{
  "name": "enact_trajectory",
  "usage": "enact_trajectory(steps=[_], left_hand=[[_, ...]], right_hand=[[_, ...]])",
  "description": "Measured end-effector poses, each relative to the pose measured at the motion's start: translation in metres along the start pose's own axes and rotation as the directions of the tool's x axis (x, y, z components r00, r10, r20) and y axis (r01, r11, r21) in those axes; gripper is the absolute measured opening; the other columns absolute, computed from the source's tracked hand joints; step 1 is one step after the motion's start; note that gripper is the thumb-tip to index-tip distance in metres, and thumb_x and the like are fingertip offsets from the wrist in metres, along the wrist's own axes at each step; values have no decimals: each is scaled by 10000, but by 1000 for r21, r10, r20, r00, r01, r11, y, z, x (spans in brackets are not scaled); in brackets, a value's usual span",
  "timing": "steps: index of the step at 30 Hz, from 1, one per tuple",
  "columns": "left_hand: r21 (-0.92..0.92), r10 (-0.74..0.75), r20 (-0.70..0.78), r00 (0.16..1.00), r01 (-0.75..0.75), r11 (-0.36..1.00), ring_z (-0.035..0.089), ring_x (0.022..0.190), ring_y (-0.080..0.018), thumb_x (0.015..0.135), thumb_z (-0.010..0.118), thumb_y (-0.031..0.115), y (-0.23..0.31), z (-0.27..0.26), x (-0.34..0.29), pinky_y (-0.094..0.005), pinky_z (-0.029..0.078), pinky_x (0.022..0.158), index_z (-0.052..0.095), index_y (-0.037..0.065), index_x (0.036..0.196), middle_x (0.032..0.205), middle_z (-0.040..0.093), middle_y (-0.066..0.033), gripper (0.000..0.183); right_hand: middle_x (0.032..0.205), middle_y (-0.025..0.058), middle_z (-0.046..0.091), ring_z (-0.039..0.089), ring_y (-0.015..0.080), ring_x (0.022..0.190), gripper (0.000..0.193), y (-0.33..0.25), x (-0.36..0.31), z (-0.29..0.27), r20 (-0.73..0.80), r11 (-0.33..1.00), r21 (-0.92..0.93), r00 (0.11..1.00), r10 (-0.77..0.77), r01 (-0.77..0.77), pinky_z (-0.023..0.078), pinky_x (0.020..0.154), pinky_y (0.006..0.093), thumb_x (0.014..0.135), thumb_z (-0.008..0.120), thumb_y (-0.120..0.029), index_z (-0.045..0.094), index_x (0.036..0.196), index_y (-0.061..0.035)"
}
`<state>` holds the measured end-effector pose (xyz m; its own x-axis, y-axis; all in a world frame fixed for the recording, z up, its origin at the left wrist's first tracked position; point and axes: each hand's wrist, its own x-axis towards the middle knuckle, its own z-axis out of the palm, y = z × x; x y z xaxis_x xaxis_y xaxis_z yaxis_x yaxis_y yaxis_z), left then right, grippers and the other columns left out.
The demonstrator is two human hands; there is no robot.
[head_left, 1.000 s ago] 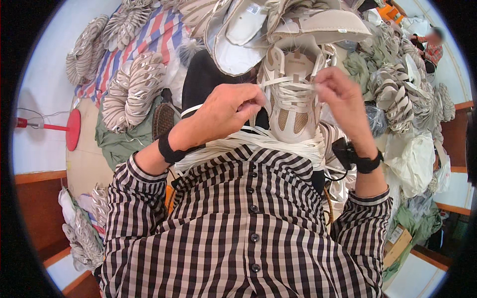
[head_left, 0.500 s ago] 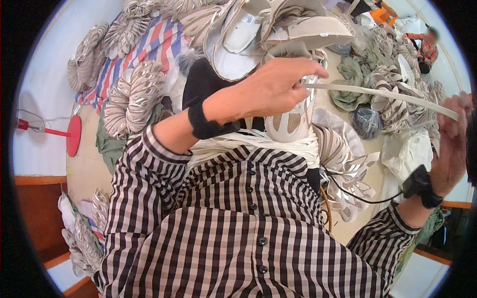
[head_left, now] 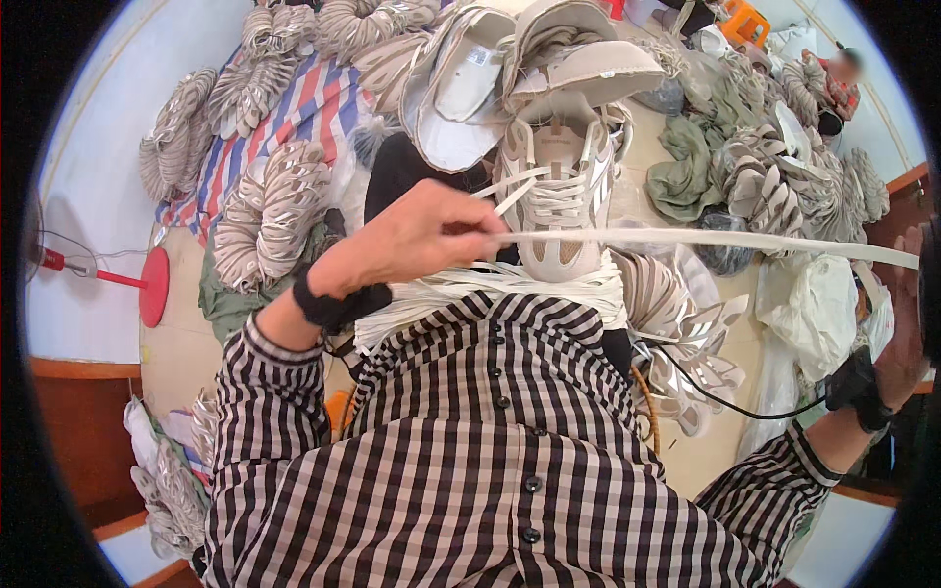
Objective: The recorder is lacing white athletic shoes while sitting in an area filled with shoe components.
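Note:
A beige and white sneaker [head_left: 554, 208] sits in front of me with its toe toward me. White laces run through its upper eyelets. A flat cream shoelace [head_left: 706, 236] stretches across just over its toe, from hand to hand. My left hand [head_left: 421, 237], left of the shoe, pinches the lace between thumb and fingers. My right hand [head_left: 899, 328] grips the lace's other end at the far right, its fingertips partly lost at the dark rim. More loose laces [head_left: 470, 286] lie in a bundle across my lap.
Unfinished shoe uppers [head_left: 456, 132] are heaped just beyond the sneaker. Coiled bundles of shoe parts [head_left: 270, 216] lie at left on a striped sheet [head_left: 299, 108]. Green cloth [head_left: 679, 176] and a white plastic bag [head_left: 812, 312] lie at right. Another person [head_left: 841, 83] sits far right.
My left hand has moved left and toward me, and my right hand slightly toward me. The lace between them is now straighter. The sneaker shows more fully.

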<state>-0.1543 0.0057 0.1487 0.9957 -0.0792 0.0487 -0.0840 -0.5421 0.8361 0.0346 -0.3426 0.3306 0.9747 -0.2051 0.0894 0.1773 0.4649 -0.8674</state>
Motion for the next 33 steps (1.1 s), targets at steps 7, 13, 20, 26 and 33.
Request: enact_trajectory(steps=[7, 13, 20, 26, 33], left_hand=[[-282, -345, -110, 932, 304, 910, 577, 650, -82, 846, 604, 57, -16, -10, -73, -236, 461, 608, 648, -13, 955, 757, 654, -52, 137], [499, -103, -208, 973, 196, 844, 618, 788, -328, 822, 555, 6, -45, -4, -82, -364, 506, 677, 596, 35, 1109, 988, 643, -133, 291], [-77, 84, -355, 931, -119, 990, 614, 858, -199, 858, 517, -14, 9, 29, -32, -259, 512, 652, 504, 22, 1216, 1079, 595, -87, 360], [-669, -156, 30, 987, 136, 731, 590, 690, -97, 908, 493, 50, 3, 46, 4, -216, 489, 591, 485, -9, 1225, 868, 599, -46, 323], [-601, -240, 107, 965, 256, 757, 532, 603, -58, 869, 573, 74, -1, 46, 8, -200, 443, 549, 616, -8, 981, 709, 588, -3, 145]], right_hand=[[835, 9, 548, 538, 72, 724, 154, 92, -6, -22, 805, 764, -485, 560, 199, 426, 441, 614, 204, 856, 543, -106, 579, 983, -27], [749, 118, 611, 614, 234, 668, 72, 216, -84, 23, 954, 798, -273, 46, 295, 538, 474, 624, 324, 839, 570, -63, 575, 895, -18], [739, 166, 593, 590, 371, 689, 40, 241, -126, 44, 988, 820, -45, -95, 121, 571, 458, 592, 439, 817, 561, -48, 550, 854, -36], [756, 129, 612, 599, 285, 665, 83, 233, -111, 27, 983, 766, -145, 1, 185, 626, 466, 608, 340, 817, 610, -15, 580, 895, -18], [726, 155, 598, 594, 308, 637, 76, 231, -101, 16, 945, 818, -316, 80, 318, 480, 465, 588, 344, 818, 612, -58, 569, 872, -24]])
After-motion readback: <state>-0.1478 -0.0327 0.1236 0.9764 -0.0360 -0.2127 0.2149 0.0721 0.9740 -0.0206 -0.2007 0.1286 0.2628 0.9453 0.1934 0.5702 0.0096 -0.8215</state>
